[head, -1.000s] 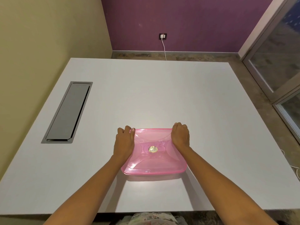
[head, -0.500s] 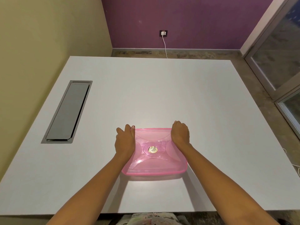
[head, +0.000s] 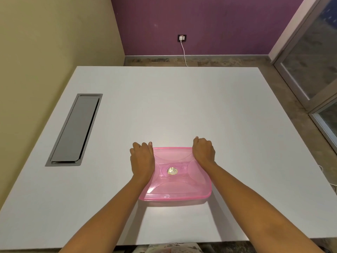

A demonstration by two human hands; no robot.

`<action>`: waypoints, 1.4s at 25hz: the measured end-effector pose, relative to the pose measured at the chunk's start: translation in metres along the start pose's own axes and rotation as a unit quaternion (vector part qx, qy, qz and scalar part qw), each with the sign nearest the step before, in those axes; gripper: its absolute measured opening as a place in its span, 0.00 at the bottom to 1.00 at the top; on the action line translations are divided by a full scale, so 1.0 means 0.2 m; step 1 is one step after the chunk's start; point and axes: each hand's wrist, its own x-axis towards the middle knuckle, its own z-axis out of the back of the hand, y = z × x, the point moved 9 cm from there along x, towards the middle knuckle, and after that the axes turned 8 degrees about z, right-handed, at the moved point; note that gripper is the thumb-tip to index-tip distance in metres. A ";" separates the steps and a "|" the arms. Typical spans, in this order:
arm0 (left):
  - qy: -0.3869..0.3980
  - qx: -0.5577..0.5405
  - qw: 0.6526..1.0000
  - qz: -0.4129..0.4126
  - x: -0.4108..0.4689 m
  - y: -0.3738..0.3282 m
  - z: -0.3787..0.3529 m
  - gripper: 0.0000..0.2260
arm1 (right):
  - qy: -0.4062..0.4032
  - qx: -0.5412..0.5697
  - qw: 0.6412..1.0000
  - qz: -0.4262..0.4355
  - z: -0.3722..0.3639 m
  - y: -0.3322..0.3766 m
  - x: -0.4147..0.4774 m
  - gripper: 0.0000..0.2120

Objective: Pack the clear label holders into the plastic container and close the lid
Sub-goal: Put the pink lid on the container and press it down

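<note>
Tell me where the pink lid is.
In the head view, the pink lid lies near the front edge of the white table, the left hand and right hand gripping its far corners.

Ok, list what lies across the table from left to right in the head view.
In order: grey cable hatch → left hand → gold sticker on the pink lid → right hand.
</note>
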 end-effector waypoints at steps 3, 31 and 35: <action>0.000 -0.001 1.000 -0.012 0.01 0.01 -0.02 0.16 | -0.007 -0.024 1.000 0.019 0.00 0.02 0.00 0.21; 0.012 -0.063 0.985 0.162 -0.16 0.31 -0.04 0.19 | -0.009 -0.136 0.988 0.068 -0.01 0.06 -0.01 0.16; -0.001 -0.124 0.975 0.185 -0.28 0.38 -0.03 0.17 | -0.038 -0.082 0.995 0.035 0.02 0.04 -0.02 0.20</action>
